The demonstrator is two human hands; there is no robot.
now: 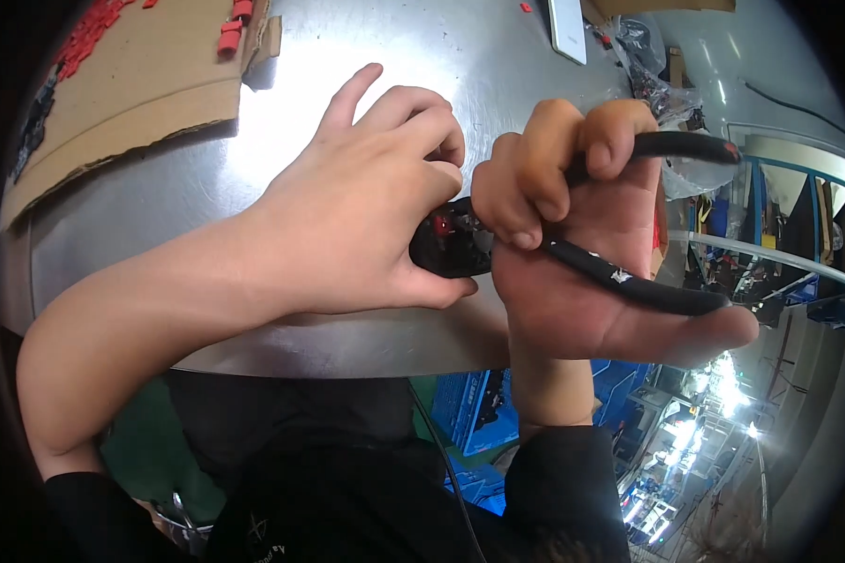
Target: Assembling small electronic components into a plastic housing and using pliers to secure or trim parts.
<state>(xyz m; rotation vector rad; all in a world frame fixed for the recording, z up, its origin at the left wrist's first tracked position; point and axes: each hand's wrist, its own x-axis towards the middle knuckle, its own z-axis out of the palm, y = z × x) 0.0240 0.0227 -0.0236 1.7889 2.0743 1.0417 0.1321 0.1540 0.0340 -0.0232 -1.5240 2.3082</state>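
My right hand (582, 206) is wrapped round a pair of pliers with black handles (648, 286), the handle ends spread apart toward the right. The pliers' head points left and is mostly hidden by my fingers. My left hand (376, 178) grips a small black part (453, 251) between thumb and fingers, its index finger stretched up and away. A bit of red (442, 224) shows inside the black part. The plier head meets the part between my two hands; whether its jaws bite on it I cannot tell.
A cardboard tray (160, 117) with red pieces (89, 33) and black pieces lies at the far left of the metal table (300, 342). A white flat device (567, 30) lies at the back, near clear plastic bags (643, 66). Blue crates (479, 413) stand below the table edge.
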